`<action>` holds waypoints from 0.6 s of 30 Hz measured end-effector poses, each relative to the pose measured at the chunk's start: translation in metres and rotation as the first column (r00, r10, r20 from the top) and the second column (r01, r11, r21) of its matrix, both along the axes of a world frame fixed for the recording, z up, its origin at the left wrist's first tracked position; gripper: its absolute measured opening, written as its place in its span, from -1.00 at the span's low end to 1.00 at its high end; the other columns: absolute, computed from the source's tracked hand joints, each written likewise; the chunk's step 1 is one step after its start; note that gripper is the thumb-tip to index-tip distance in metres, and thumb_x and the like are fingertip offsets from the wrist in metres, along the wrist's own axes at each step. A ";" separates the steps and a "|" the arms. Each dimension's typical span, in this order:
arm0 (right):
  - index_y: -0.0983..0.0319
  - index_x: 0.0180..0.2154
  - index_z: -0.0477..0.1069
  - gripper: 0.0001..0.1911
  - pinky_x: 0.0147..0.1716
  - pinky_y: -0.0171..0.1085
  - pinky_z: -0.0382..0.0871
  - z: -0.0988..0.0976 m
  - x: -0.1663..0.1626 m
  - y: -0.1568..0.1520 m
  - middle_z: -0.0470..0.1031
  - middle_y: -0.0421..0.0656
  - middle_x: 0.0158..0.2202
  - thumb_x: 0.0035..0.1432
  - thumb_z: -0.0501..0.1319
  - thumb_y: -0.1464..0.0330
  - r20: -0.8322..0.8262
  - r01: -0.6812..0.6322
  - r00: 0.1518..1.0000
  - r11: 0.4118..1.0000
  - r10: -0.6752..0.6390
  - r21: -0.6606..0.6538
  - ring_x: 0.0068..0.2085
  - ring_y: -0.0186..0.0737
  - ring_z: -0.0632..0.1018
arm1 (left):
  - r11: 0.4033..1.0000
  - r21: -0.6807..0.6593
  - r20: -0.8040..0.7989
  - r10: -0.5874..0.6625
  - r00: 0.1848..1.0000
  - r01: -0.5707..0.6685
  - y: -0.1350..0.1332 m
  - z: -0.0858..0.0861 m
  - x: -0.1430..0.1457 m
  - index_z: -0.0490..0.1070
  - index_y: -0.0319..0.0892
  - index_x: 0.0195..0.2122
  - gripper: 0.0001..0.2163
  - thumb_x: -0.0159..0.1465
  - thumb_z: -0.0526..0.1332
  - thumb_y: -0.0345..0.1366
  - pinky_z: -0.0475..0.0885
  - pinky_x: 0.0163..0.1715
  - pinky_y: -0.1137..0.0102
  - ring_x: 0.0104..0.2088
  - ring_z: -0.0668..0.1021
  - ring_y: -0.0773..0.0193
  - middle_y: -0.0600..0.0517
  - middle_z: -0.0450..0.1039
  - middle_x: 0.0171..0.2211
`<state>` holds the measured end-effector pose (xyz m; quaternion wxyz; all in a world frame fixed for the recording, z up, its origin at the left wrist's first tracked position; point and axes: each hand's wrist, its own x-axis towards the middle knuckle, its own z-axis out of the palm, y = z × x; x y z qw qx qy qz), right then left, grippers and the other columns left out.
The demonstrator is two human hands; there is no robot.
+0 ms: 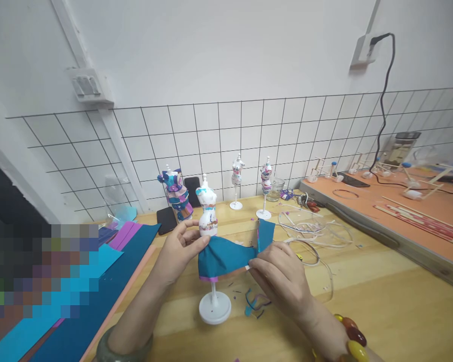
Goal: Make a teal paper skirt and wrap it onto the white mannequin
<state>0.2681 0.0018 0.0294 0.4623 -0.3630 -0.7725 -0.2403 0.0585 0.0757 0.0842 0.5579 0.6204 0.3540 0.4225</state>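
Note:
A small white dress form (207,201) on a round-footed stand is in front of me, with coloured scraps stuck on its torso. Around its hips lies a teal strip (226,257) with a purple lower edge; whether it is paper or cloth I cannot tell. My left hand (179,251) pinches the strip's top edge against the form's left side, thumb in front. To the right of the form, my right hand (283,276) grips the strip with fingers bent together. The strip's loose end (266,235) sticks up above that hand.
Behind stand a dress form in blue and purple (176,188) and two white ones (237,171). A phone (166,220) and coloured sheets (132,266) lie left. Scraps (252,306), clear tubing (309,226), a glass (275,188) and an orange board (392,201) are also there.

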 end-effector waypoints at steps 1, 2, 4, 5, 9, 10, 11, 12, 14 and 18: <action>0.23 -0.27 0.32 -0.80 -0.42 -0.21 0.22 -0.001 0.001 0.000 0.44 -0.15 -0.49 0.08 0.14 0.60 0.000 0.002 1.000 1.000 -0.002 -0.001 -0.46 -0.26 0.38 | 1.000 0.000 0.002 0.008 1.000 -0.008 0.000 0.001 -0.001 0.26 -0.15 -0.15 -0.68 0.10 0.28 -0.24 0.39 -0.29 0.46 -0.23 0.53 0.28 -0.01 0.55 -0.22; 0.23 -0.26 0.32 -0.79 -0.43 -0.22 0.22 -0.002 0.001 0.001 0.43 -0.15 -0.49 0.08 0.12 0.61 -0.006 0.006 1.000 1.000 -0.006 -0.003 -0.47 -0.27 0.37 | 1.000 0.004 0.003 0.013 1.000 -0.013 -0.001 0.001 -0.001 0.26 -0.15 -0.15 -0.68 0.10 0.28 -0.24 0.39 -0.30 0.47 -0.24 0.53 0.28 -0.02 0.55 -0.22; 0.23 -0.25 0.31 -0.77 -0.47 -0.24 0.20 -0.004 0.001 0.001 0.41 -0.14 -0.49 0.08 0.10 0.62 -0.028 0.015 0.999 1.000 -0.015 -0.011 -0.48 -0.27 0.35 | 1.000 0.015 0.011 0.014 1.000 -0.015 0.000 0.001 -0.002 0.27 -0.15 -0.15 -0.68 0.10 0.28 -0.24 0.39 -0.32 0.49 -0.24 0.54 0.28 -0.02 0.55 -0.21; 0.22 -0.25 0.31 -0.76 -0.49 -0.26 0.18 -0.005 0.001 0.001 0.40 -0.15 -0.49 0.07 0.10 0.63 -0.035 0.011 0.999 1.000 -0.011 -0.017 -0.48 -0.28 0.34 | 1.000 0.020 0.015 0.012 1.000 -0.013 0.000 0.000 -0.003 0.27 -0.15 -0.14 -0.68 0.11 0.28 -0.24 0.39 -0.32 0.49 -0.23 0.54 0.28 -0.02 0.55 -0.20; 0.23 -0.22 0.28 -0.78 -0.52 -0.27 0.17 -0.004 -0.003 -0.001 0.35 -0.16 -0.51 0.05 0.15 0.56 -0.078 -0.122 0.990 0.990 0.117 -0.064 -0.50 -0.26 0.33 | 0.999 0.041 0.031 -0.016 0.999 0.014 0.003 -0.001 -0.005 0.27 -0.16 -0.12 -0.68 0.12 0.27 -0.25 0.39 -0.27 0.46 -0.19 0.53 0.26 -0.04 0.54 -0.19; 0.24 -0.20 0.27 -0.77 -0.52 -0.26 0.17 -0.003 -0.004 -0.002 0.33 -0.17 -0.51 0.05 0.15 0.52 -0.122 -0.168 0.980 0.983 0.157 -0.081 -0.50 -0.25 0.33 | 0.999 0.043 0.038 -0.034 0.999 0.032 0.004 -0.001 -0.005 0.27 -0.17 -0.12 -0.68 0.12 0.27 -0.26 0.39 -0.24 0.45 -0.17 0.53 0.25 -0.05 0.54 -0.18; 0.24 -0.19 0.26 -0.77 -0.51 -0.25 0.19 -0.002 -0.005 -0.003 0.30 -0.18 -0.51 0.06 0.14 0.48 -0.184 -0.204 0.966 0.974 0.184 -0.099 -0.49 -0.24 0.34 | 0.998 0.040 0.046 -0.056 0.997 0.055 0.004 -0.002 -0.005 0.27 -0.17 -0.11 -0.67 0.12 0.28 -0.28 0.38 -0.21 0.43 -0.15 0.52 0.24 -0.06 0.53 -0.16; 0.24 -0.18 0.26 -0.78 -0.49 -0.25 0.20 -0.001 -0.005 -0.004 0.29 -0.18 -0.50 0.07 0.13 0.46 -0.257 -0.231 0.947 0.965 0.194 -0.122 -0.48 -0.23 0.34 | 0.996 0.035 0.056 -0.084 0.995 0.082 0.005 -0.003 -0.005 0.26 -0.17 -0.10 -0.66 0.11 0.28 -0.29 0.38 -0.18 0.42 -0.13 0.51 0.23 -0.06 0.53 -0.15; 0.22 -0.18 0.26 -0.81 -0.41 -0.22 0.25 0.002 -0.007 -0.004 0.30 -0.16 -0.45 0.11 0.09 0.44 -0.390 -0.261 0.905 0.945 0.169 -0.195 -0.40 -0.20 0.38 | 0.989 0.013 0.068 -0.149 0.987 0.149 0.004 -0.006 -0.004 0.26 -0.18 -0.09 -0.65 0.11 0.28 -0.31 0.36 -0.14 0.38 -0.11 0.51 0.20 -0.08 0.52 -0.15; 0.18 -0.22 0.30 -0.90 -0.19 -0.21 0.26 0.006 -0.008 -0.001 0.37 -0.12 -0.25 0.17 0.10 0.37 -0.513 -0.358 0.854 0.814 0.087 -0.458 -0.18 -0.17 0.40 | 0.955 -0.041 0.069 -0.290 0.954 0.293 -0.001 -0.016 0.004 0.26 -0.20 -0.07 -0.63 0.11 0.28 -0.32 0.35 -0.18 0.35 -0.13 0.51 0.17 -0.08 0.53 -0.20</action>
